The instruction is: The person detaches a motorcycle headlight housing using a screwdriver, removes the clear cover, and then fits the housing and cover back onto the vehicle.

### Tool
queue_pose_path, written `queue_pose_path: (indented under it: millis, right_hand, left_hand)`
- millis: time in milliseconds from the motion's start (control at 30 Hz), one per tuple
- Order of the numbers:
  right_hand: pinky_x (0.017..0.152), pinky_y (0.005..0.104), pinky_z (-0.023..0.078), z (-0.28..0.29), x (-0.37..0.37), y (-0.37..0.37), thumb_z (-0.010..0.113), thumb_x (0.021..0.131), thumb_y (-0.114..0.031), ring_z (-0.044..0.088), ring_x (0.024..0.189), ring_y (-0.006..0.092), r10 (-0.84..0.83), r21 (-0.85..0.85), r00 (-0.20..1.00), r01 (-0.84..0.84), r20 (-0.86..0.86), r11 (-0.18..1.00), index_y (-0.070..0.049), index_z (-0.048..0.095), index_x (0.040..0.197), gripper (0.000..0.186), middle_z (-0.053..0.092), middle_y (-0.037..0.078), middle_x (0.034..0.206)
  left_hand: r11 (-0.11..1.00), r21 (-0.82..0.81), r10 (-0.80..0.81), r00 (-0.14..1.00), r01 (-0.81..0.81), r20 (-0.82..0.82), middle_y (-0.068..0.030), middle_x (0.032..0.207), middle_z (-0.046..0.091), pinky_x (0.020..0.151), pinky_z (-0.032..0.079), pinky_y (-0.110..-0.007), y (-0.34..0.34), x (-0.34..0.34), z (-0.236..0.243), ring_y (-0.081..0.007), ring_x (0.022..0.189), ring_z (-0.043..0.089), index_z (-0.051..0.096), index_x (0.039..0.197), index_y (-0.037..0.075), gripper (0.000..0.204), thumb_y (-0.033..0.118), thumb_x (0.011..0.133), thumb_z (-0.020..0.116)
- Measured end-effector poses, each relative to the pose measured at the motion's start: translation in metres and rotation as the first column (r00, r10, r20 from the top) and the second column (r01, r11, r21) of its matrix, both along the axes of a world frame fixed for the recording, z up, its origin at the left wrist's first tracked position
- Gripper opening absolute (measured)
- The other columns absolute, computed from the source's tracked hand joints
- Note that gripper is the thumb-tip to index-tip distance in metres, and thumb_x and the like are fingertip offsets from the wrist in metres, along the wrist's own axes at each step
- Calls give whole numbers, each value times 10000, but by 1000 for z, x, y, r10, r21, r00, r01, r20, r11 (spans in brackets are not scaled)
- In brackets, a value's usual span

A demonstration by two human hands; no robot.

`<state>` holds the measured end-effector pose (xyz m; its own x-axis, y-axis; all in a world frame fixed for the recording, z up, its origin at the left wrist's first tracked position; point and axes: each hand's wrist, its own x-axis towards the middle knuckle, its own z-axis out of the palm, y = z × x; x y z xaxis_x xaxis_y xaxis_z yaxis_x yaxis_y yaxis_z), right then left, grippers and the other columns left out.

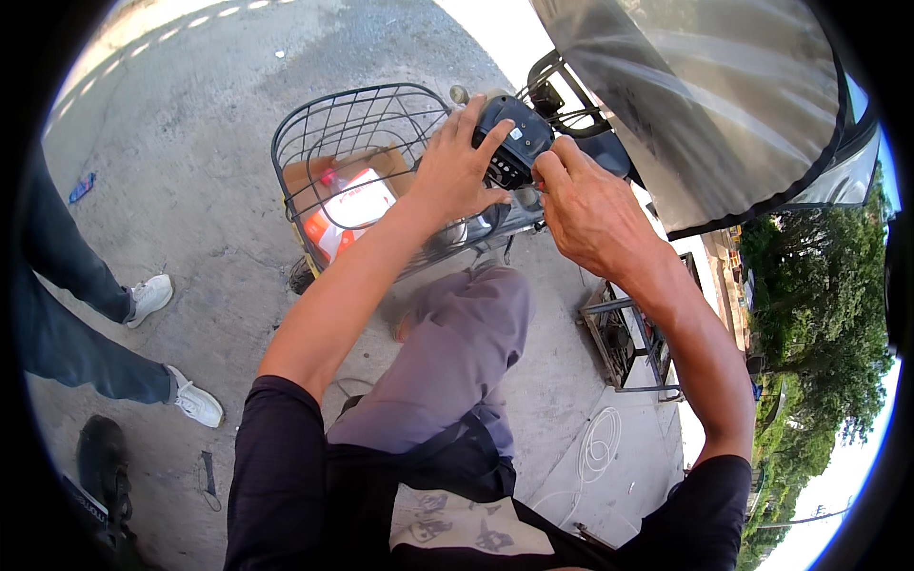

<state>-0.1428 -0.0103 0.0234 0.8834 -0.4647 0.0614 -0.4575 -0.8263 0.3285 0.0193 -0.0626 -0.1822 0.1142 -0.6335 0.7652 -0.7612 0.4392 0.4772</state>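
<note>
A black, boxy plastic housing (522, 133) with small screws and a small white patch on its face sits just behind the wire basket. My left hand (457, 171) grips it from the left, thumb low and fingers spread over its top and side. At its lower right edge, my right hand (592, 205) has thumb and forefinger pinched together; whatever they may hold is hidden. Below the housing, metal parts (526, 198) are partly covered by my hands.
The black wire basket (333, 100) contains a cardboard box (300, 176) and a white-and-orange package (362, 200). A person's legs (71, 247) stand at left. A translucent sheet (705, 105) hangs upper right. A metal-framed stand (619, 333) and coiled white hose (598, 443) are at right.
</note>
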Motion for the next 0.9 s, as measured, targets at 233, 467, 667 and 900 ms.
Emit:
queue_pose_path:
  millis: [233,467,667,900]
  right_hand:
    - [800,480,584,0,-9,-11,635,927,23,675,956,368,108,27,994,-108,-6,994,7,545,1053,156,567,168,1054]
    - [707,432,595,2,-7,-21,671,892,-13,699,882,301,302,-66,945,-311,-124,948,-16,558,1005,160,562,135,987]
    - [620,435,586,-3,3,-13,675,911,-53,710,808,302,-12,-96,959,-16,-283,995,-15,571,1015,152,597,135,946]
    - [621,434,586,-4,-4,-22,685,984,-124,733,749,322,321,-125,935,-340,-148,932,-7,578,1005,160,642,145,914]
  left_hand:
    - [991,4,134,982,-136,135,-236,1728,234,1132,516,-622,-13,-14,-1,-597,1450,414,426,1572,187,1082,381,671,993]
    - [998,-36,66,977,-60,204,-173,1624,419,829,668,-515,-36,5,0,-541,1308,554,556,1409,138,801,376,740,929]
    - [993,-109,64,977,-43,204,-169,1604,431,1015,579,-564,-38,2,-3,-561,1247,557,543,1405,120,721,252,765,846]
    - [997,-62,60,981,-49,184,-151,1607,433,969,608,-559,-34,2,0,-536,1259,560,543,1404,137,759,288,743,884]
